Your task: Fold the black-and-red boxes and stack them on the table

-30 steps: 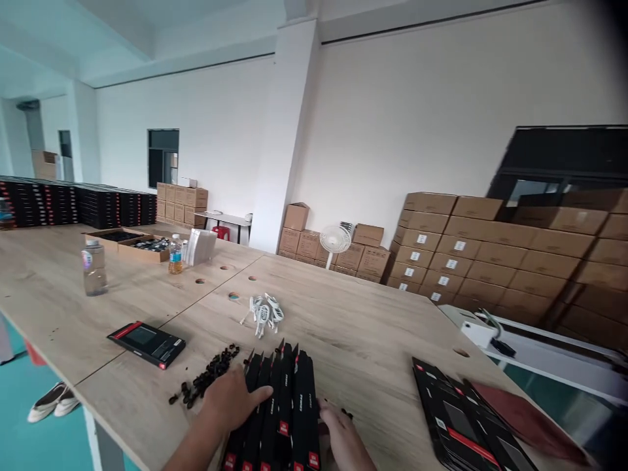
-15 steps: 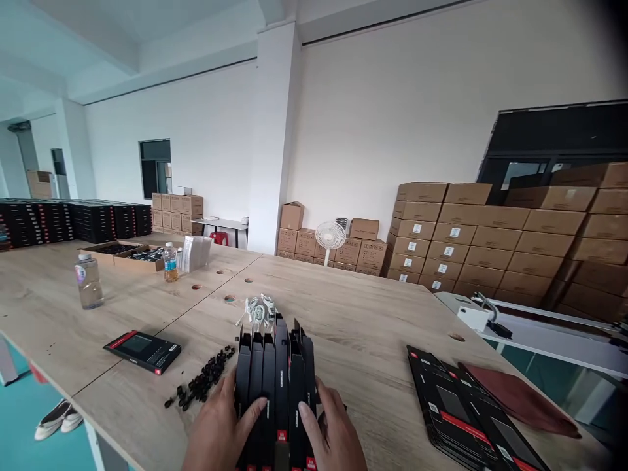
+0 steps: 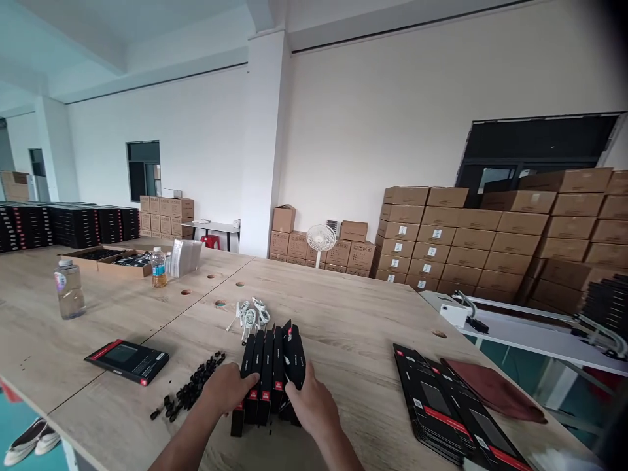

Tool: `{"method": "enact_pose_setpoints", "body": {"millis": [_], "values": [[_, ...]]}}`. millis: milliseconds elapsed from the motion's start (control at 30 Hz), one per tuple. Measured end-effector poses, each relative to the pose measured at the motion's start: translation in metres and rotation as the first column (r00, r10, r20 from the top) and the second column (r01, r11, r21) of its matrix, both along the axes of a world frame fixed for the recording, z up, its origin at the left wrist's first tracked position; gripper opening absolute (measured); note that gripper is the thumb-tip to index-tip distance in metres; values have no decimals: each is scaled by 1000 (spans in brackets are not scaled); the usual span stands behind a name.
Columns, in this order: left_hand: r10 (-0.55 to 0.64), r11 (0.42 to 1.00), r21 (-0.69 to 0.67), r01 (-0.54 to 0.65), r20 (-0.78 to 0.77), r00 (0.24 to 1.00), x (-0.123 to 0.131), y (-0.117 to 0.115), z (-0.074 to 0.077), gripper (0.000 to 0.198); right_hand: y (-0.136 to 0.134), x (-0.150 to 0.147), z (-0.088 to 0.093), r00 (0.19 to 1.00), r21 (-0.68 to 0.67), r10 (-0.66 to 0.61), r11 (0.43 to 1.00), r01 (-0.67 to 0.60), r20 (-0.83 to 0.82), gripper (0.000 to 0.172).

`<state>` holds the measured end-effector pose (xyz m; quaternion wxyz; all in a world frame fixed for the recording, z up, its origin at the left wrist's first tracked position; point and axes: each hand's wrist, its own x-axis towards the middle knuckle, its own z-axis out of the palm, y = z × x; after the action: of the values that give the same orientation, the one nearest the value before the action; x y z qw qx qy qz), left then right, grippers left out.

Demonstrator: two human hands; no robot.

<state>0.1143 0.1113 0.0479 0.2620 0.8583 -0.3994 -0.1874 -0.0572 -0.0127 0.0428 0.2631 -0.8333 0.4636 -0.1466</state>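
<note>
A row of slim black boxes [image 3: 267, 366] with red labels stands on edge on the table in front of me. My left hand [image 3: 226, 387] grips the row from its left side, thumb laid over the front edges. On the right, my right hand [image 3: 314, 400] holds the rightmost box, its thumb at the narrow gap beside that box. Something thin and white shows in this gap, too small to name. Just behind the row lie bundled white cables [image 3: 251, 315]. A heap of small black parts [image 3: 191, 386] is left of my left hand.
A flat black box [image 3: 128, 361] lies at left, near a clear bottle [image 3: 70, 291] and a smaller bottle [image 3: 158, 268]. Flattened black boxes [image 3: 436, 412] and a brown cloth [image 3: 495, 389] lie at right. Open cartons [image 3: 125, 267] sit farther back.
The row of boxes has moved away from me and stands lower on the table. Both hands have gone forward with it, and my right thumb has shifted to the gap beside the rightmost box.
</note>
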Motion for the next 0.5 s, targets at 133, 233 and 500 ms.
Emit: {"method": "enact_pose_setpoints", "body": {"millis": [133, 233, 500], "values": [[-26, 1000, 12, 27, -41, 999, 12, -4, -4, 65, -15, 1, 11, 996, -26, -78, 997, 77, -53, 68], [-28, 1000, -1, 28, -72, 997, 17, -9, -7, 63, -26, 7, 21, 995, -54, -42, 998, 38, -88, 66], [-32, 996, -83, 15, -207, 978, 19, -23, -16, 67, -51, 37, 5, 991, 78, 131, 988, -133, 30, 61]]}}
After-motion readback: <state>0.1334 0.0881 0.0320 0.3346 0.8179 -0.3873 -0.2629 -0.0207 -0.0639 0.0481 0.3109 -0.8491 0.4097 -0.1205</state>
